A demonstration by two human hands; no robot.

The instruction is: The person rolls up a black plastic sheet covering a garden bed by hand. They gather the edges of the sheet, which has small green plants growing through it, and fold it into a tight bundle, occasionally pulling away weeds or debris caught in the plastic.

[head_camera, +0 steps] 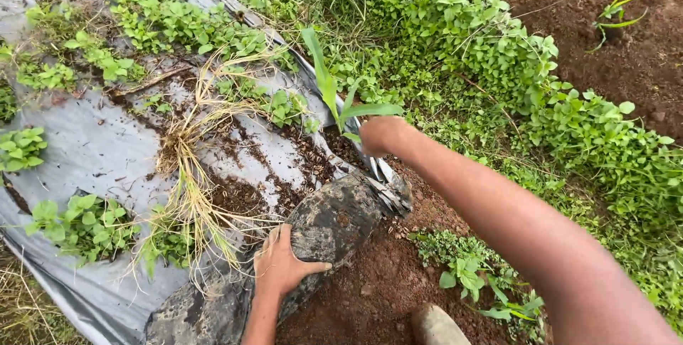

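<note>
- hands work at the edge of a grey plastic mulch sheet (92, 146) laid over a raised bed, its surface scattered with soil and weeds.
- left hand (283, 265) lies flat with fingers spread, pressing on the rolled, mud-caked edge of the sheet (334, 220) where it meets bare red-brown soil (377, 288).
- right hand (380, 136) is closed in a fist around the base of a young broad-leaved plant (334, 96), possibly a maize seedling, which stands just beside the sheet's torn edge; the stem below the fist is hidden.
- clump of dry yellow grass (188, 174) sprawls across the sheet, just left of the left hand.
- dense green weeds (498, 53) cover the ground beyond the right arm.
- another small seedling (615, 14) stands alone in tilled soil at the upper right, well apart.
- rounded grey object (435, 325) shows at the bottom edge; what it is cannot be told.
</note>
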